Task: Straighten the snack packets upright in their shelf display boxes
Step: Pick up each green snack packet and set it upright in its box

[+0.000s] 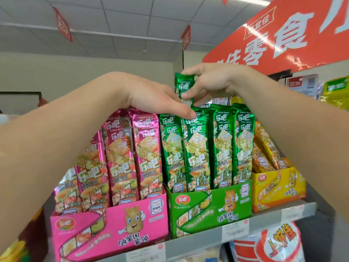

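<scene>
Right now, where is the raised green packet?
Head view, upper centre: green packet pinched by the right hand, above the green box, beside the left hand.

Packets point(194, 148) in boxes point(207, 205) on shelf point(264, 223)

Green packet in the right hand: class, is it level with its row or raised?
Raised: the green packet, pinched by the right hand, tops the boxed row; its lower end is hidden.

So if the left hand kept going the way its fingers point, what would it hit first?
Probably the tops of the green packets: the left hand points right and slightly down, its fingertips right at them. Depth is unclear.
</scene>
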Demonstrator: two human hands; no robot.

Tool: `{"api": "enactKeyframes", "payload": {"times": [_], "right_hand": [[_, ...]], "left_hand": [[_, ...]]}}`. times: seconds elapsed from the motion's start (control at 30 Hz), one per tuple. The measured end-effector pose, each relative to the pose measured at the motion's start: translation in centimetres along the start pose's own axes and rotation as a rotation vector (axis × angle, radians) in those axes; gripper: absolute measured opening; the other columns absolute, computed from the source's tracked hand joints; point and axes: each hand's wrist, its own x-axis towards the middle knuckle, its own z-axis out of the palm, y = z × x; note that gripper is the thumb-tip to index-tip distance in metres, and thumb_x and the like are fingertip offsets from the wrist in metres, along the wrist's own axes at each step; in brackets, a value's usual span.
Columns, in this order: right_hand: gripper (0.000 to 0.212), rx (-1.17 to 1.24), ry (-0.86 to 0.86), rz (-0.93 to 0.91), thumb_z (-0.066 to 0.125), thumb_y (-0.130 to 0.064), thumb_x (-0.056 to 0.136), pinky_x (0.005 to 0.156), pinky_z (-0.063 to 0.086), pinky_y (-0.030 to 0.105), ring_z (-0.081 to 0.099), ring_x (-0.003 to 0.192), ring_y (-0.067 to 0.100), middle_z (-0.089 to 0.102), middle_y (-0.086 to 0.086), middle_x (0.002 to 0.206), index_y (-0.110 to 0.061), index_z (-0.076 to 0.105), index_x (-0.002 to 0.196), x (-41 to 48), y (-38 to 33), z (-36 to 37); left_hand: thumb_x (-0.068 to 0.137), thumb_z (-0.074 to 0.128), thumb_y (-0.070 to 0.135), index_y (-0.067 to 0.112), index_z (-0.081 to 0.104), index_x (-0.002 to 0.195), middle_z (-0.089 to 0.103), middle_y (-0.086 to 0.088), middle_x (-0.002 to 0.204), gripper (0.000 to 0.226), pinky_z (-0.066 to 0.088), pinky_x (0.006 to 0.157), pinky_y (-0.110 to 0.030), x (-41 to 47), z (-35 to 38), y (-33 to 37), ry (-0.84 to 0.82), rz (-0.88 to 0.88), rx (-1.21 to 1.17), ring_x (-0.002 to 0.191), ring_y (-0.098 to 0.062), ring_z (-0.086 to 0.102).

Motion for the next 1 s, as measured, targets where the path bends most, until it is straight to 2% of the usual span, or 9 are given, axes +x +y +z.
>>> {"api": "enactKeyframes", "payload": {"times": [0.1, 0.23, 0.4, 0.5, 0.57, 0.7, 0.87, 0.93, 1.0], "right_hand": [[0.041, -0.002, -0.018, -0.011, 0.068, 0.003, 0.085, 0.066, 0.060, 0.027, 0.068, 0.076, 0.015, 0.063, 0.001, 0.085, -0.022, 0.060, 0.117, -0.2, -0.2, -0.3], [0.017, -0.190, -0.039, -0.100, 0.063, -0.003, 0.092, 0.072, 0.057, 0.021, 0.064, 0.075, 0.008, 0.069, 0.000, 0.083, -0.017, 0.070, 0.100, -0.3, -0.5, -0.4], [0.019, -0.158, -0.029, -0.137, 0.059, -0.006, 0.096, 0.061, 0.048, 0.018, 0.047, 0.078, 0.017, 0.059, 0.008, 0.086, -0.020, 0.069, 0.092, -0.1, -0.6, -0.4], [0.019, -0.345, -0.201, -0.081, 0.060, -0.005, 0.095, 0.059, 0.043, 0.022, 0.048, 0.072, 0.015, 0.060, 0.004, 0.077, -0.021, 0.071, 0.092, 0.0, -0.6, 0.7], [0.027, -0.523, -0.289, -0.040, 0.058, -0.004, 0.095, 0.067, 0.044, 0.024, 0.054, 0.077, 0.016, 0.066, -0.001, 0.078, -0.026, 0.071, 0.085, 0.0, -0.4, 1.8], [0.031, -0.603, -0.218, -0.007, 0.060, -0.009, 0.094, 0.076, 0.047, 0.021, 0.064, 0.085, 0.010, 0.072, -0.014, 0.078, -0.033, 0.073, 0.078, -0.2, -0.4, 2.2], [0.020, -0.643, -0.164, -0.022, 0.057, -0.031, 0.097, 0.075, 0.047, 0.022, 0.061, 0.087, 0.012, 0.074, -0.007, 0.096, -0.030, 0.076, 0.090, -1.2, -0.9, 2.1], [0.025, -0.669, -0.134, 0.007, 0.052, -0.040, 0.097, 0.084, 0.050, 0.030, 0.061, 0.093, 0.015, 0.070, -0.007, 0.103, -0.030, 0.073, 0.089, -1.7, -1.1, 2.1], [0.027, -0.699, -0.119, 0.020, 0.048, -0.046, 0.098, 0.081, 0.048, 0.027, 0.060, 0.090, 0.009, 0.065, -0.009, 0.105, -0.034, 0.068, 0.084, -2.4, -1.3, 2.2]], "left_hand": [[0.053, 0.045, 0.083, 0.036, 0.055, 0.129, 0.052, 0.015, 0.133, 0.090, 0.029, 0.099, -0.026, 0.0, 0.2, -0.2, 0.055, 0.008, -0.011, 0.123, -0.007, 0.045], [0.053, 0.049, 0.084, 0.033, 0.055, 0.124, 0.056, 0.016, 0.124, 0.087, 0.036, 0.104, -0.032, -0.2, 0.2, -0.7, 0.090, 0.020, -0.037, 0.117, -0.008, 0.051], [0.054, 0.045, 0.085, 0.035, 0.060, 0.128, 0.054, 0.016, 0.134, 0.091, 0.027, 0.095, -0.024, -0.7, -0.2, -0.6, 0.055, 0.011, 0.001, 0.113, -0.003, 0.046], [0.053, 0.048, 0.085, 0.034, 0.064, 0.123, 0.057, 0.017, 0.127, 0.088, 0.031, 0.096, -0.025, -0.9, -0.3, -0.6, 0.055, 0.017, -0.013, 0.114, -0.005, 0.050], [0.052, 0.045, 0.086, 0.031, 0.064, 0.124, 0.059, 0.015, 0.128, 0.093, 0.034, 0.103, -0.030, -1.0, -0.2, -0.6, 0.045, 0.008, 0.004, 0.117, -0.008, 0.052], [0.055, 0.043, 0.085, 0.033, 0.059, 0.129, 0.055, 0.013, 0.135, 0.091, 0.031, 0.106, -0.030, -1.2, 0.0, -0.4, 0.029, 0.011, 0.003, 0.122, -0.009, 0.049], [0.061, 0.044, 0.079, 0.030, 0.050, 0.136, 0.054, 0.010, 0.128, 0.090, 0.030, 0.096, -0.027, -1.1, 0.1, -0.4, 0.033, -0.018, 0.013, 0.113, -0.008, 0.045], [0.062, 0.041, 0.079, 0.030, 0.045, 0.141, 0.050, 0.007, 0.139, 0.093, 0.029, 0.100, -0.028, -1.1, 0.2, -0.3, 0.021, -0.028, 0.039, 0.121, -0.011, 0.044], [0.062, 0.038, 0.079, 0.028, 0.038, 0.147, 0.042, 0.007, 0.150, 0.099, 0.024, 0.104, -0.027, -1.1, 0.2, -0.1, -0.005, -0.036, 0.050, 0.135, -0.014, 0.038]]}}
